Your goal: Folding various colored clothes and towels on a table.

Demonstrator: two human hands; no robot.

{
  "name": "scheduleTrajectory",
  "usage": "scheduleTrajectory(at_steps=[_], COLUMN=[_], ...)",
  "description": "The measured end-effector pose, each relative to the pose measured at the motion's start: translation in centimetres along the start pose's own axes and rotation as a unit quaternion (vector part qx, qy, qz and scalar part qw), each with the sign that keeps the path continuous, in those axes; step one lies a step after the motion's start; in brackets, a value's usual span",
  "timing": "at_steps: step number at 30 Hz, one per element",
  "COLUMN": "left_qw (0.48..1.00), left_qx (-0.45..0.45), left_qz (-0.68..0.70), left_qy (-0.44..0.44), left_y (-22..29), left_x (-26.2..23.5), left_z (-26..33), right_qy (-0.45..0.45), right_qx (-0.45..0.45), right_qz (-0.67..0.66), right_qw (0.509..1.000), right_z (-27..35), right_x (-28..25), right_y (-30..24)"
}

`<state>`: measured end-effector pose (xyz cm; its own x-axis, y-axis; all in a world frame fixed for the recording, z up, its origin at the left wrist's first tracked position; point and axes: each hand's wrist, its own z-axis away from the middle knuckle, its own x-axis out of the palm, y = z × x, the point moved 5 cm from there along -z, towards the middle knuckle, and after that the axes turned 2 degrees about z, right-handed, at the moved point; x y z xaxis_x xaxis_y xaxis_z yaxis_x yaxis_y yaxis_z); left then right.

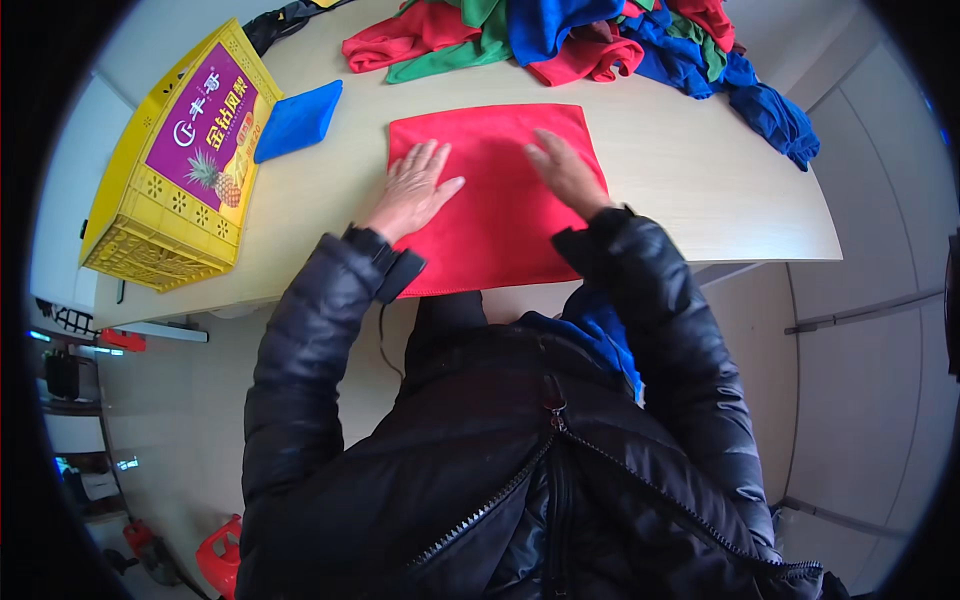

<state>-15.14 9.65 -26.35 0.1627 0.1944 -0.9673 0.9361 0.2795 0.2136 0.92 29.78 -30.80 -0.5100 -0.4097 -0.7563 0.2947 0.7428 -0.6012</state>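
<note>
2 hands flat on the red cloth [497,205]: left hand [413,190] and right hand [565,172], fingers spread, pinching nothing. Cloth lies under my palms on the table [700,180]. I judge it light, soft, limp; best pinched at corners beyond the fingertips.

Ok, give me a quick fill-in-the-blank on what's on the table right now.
1. Both hands press flat on a spread cloth coloured ____.
2. The folded cloth beside the yellow box is ____.
3. The pile of mixed cloths lies at the table's ____ edge.
4. The left hand rests on the cloth with its fingers ____.

Missing words: red; blue; far; spread
</note>
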Motion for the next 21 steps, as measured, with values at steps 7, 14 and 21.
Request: scheduleTrajectory(at_steps=[7,14,21], left_qw=[0.998,0.998,0.999], left_qx=[-0.021,-0.045,-0.001], left_qz=[-0.057,-0.029,-0.044], left_qy=[0.013,0.020,0.024], left_y=[-3.9,-6.4,-4.8], left_x=[2.3,1.5,0.5], left_z=[0.8,2.0,-3.1], right_qy=[-0.060,-0.078,-0.092], right_qx=[-0.013,0.017,0.032], right_qz=[0.244,0.265,0.230], right_qw=[0.968,0.961,0.968], right_z=[1.3,0.7,-5.8], right_x=[1.3,-2.7,-0.8], right_y=[-3.1,-0.7,-2.4])
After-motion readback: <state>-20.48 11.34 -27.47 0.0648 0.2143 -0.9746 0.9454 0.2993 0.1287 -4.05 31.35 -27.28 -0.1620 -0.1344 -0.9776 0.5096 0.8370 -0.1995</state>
